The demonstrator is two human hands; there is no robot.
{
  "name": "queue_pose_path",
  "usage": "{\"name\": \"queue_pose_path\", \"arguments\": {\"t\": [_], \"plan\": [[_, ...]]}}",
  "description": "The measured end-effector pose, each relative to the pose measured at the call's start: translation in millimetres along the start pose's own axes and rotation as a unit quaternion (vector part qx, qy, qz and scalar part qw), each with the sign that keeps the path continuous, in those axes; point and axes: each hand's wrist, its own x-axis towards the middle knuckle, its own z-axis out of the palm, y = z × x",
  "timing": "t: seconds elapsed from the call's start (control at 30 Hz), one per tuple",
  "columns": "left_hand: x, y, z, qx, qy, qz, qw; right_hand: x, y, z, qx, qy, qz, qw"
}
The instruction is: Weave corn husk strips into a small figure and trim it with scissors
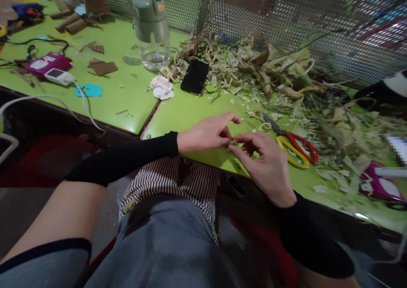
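Note:
My left hand [208, 132] and my right hand [265, 165] meet over the near edge of the green table [197, 110]. Both pinch a small brownish piece [233, 142] between their fingertips; it is too small to name. Black sleeves cover both forearms. Scissors with red and yellow handles [294, 146] lie on the table just right of my right hand, blades pointing away to the left. A pile of dried husk strips [270, 67] spreads across the table behind the hands.
A black phone [194, 76] and a crumpled white tissue [162, 87] lie behind my left hand. A water bottle [151, 29] stands further back. At far left are a magenta device [47, 62], a white charger with cable [59, 76] and cardboard scraps. Perforated metal mesh [286, 17] backs the table.

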Motion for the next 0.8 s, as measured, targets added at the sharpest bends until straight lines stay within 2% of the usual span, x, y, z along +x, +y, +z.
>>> {"name": "queue_pose_path", "arguments": {"t": [0.1, 0.2, 0.3, 0.4, 0.47, 0.63, 0.8], "plan": [[1.6, 6.7, -4.5, 0.056, -0.01, 0.018, 0.998, 0.8, -2.3, -2.9, 0.031, -0.009, 0.018, 0.999], [3.1, 12.2, -8.1, 0.039, -0.022, 0.036, 0.998, 3.2, -1.6, -5.4, 0.105, 0.007, 0.085, 0.991], [2.6, 13.6, -5.5, -0.037, -0.027, 0.07, 0.997, 7.6, 0.7, -5.2, 0.22, 0.039, 0.18, 0.958], [0.8, 10.7, 5.3, -0.108, 0.028, 0.088, 0.99, 11.9, 0.5, -2.0, 0.311, 0.062, 0.232, 0.92], [0.1, 8.5, 14.0, -0.149, 0.063, 0.068, 0.984, 13.8, -1.3, 0.5, 0.333, 0.073, 0.235, 0.91], [0.5, 8.9, 25.3, -0.262, 0.091, 0.037, 0.96, 17.1, -6.3, 3.8, 0.363, 0.084, 0.222, 0.901], [-0.2, 3.2, 21.7, -0.273, 0.074, 0.048, 0.958, 21.1, -8.4, 1.4, 0.408, 0.032, 0.241, 0.88]]}}
